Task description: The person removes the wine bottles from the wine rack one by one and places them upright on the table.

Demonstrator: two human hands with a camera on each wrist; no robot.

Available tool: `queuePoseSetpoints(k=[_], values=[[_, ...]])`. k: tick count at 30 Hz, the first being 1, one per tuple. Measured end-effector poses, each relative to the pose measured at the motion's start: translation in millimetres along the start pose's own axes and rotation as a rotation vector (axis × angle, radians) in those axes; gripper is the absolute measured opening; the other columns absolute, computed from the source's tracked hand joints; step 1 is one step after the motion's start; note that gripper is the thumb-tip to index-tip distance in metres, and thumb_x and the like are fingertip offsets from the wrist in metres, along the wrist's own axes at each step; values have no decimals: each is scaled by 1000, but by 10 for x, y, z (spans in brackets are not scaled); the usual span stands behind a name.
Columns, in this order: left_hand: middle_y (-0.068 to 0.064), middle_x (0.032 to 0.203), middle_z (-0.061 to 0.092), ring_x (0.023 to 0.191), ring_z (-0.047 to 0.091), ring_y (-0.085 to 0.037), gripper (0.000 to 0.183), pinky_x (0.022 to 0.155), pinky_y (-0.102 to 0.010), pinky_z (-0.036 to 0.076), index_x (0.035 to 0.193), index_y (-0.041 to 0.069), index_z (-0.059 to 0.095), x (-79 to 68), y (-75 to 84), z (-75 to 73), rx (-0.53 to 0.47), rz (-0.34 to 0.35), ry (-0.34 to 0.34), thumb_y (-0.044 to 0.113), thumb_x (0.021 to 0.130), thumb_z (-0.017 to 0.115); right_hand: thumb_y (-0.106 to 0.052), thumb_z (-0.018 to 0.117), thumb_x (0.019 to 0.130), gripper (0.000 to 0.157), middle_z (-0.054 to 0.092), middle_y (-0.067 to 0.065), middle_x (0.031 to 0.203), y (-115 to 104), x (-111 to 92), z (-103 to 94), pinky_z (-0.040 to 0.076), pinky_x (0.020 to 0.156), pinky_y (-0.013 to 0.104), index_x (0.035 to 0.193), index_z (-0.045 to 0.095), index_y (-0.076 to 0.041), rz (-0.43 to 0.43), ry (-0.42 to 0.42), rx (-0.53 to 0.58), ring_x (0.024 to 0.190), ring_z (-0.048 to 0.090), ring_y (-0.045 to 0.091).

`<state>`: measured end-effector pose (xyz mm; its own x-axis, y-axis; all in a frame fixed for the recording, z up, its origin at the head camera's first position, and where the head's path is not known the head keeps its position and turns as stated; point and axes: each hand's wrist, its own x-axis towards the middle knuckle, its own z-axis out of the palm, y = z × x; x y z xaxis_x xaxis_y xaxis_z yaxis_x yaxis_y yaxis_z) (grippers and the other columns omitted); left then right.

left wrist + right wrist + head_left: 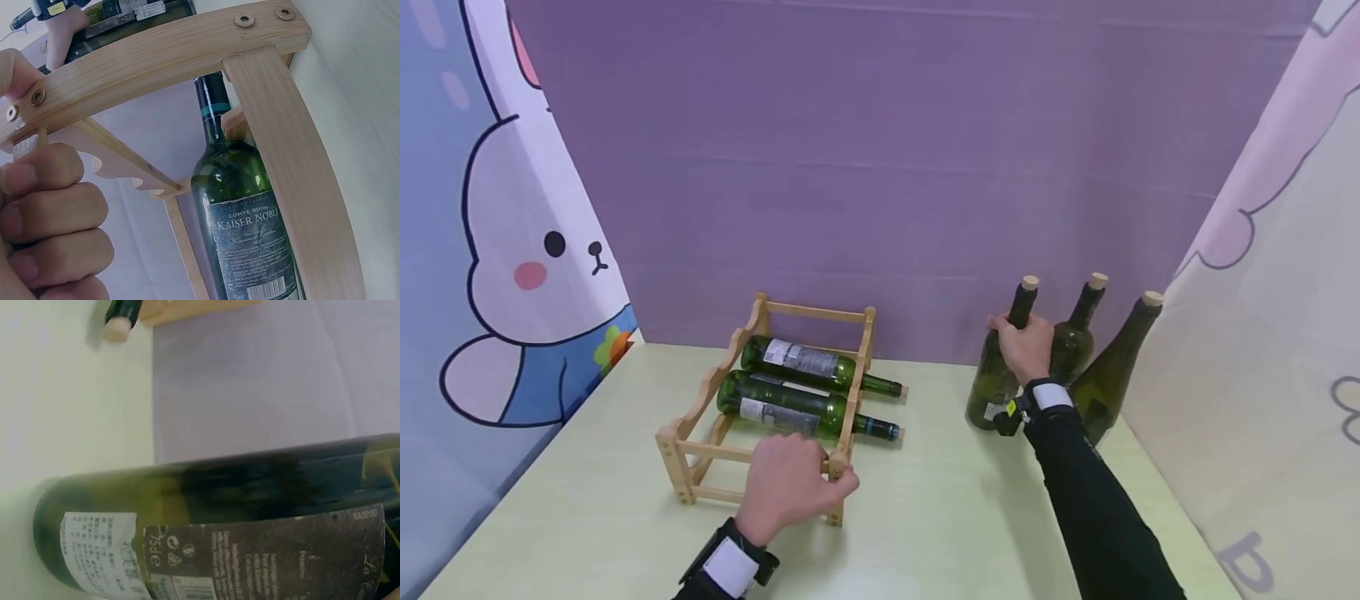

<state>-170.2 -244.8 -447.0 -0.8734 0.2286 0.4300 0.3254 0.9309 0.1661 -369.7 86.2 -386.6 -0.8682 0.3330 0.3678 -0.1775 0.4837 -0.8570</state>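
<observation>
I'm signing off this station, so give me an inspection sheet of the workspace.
Surface: pale table, smooth-looking.
Job's things: wooden wine rack with two green wine bottles lying in it; three corked wine bottles at right.
Clutter: nothing seen.
Hands: left hand grips the rack's near right corner; right hand holds the leftmost corked bottle by its neck.
Cables: nothing seen.
Surroundings: purple backdrop, rabbit print left, pale printed sheet right.

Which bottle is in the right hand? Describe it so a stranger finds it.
On the pale table, right of the wooden rack, are three corked bottles. The right hand grips the leftmost bottle, closer to the rack than both its neighbours.
</observation>
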Motion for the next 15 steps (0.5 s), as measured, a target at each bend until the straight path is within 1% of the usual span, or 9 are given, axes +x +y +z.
queuePoseSetpoints(k=[3,6,11,15], values=[[15,46,12,44,14,-4,60,45,-24,11,47,26,24,7,19,14,-1,4,-1,54,81,64,-25,69,91,20,76,15,98,87,35,-28,45,88,38,89,76,-7,19,1,-8,95,68,27],[15,46,12,44,14,-4,60,45,-24,11,47,26,24,9,27,25,4,5,7,54,81,65,-27,66,93,23,76,15,101,137,71,-53,45,90,39,90,76,-7,29,-16,-14,98,68,27],[15,46,12,44,13,-4,60,45,-23,10,47,26,24,3,18,38,2,2,6,54,81,64,-33,63,94,28,75,15,108,156,125,-70,43,85,37,96,76,-8,55,-41,-39,98,64,28],[15,47,11,45,13,-4,61,45,-24,10,48,25,23,-9,2,25,5,-6,19,54,81,65,-37,62,94,31,72,16,112,155,139,-44,39,83,37,100,74,-9,71,-61,-64,98,60,30]])
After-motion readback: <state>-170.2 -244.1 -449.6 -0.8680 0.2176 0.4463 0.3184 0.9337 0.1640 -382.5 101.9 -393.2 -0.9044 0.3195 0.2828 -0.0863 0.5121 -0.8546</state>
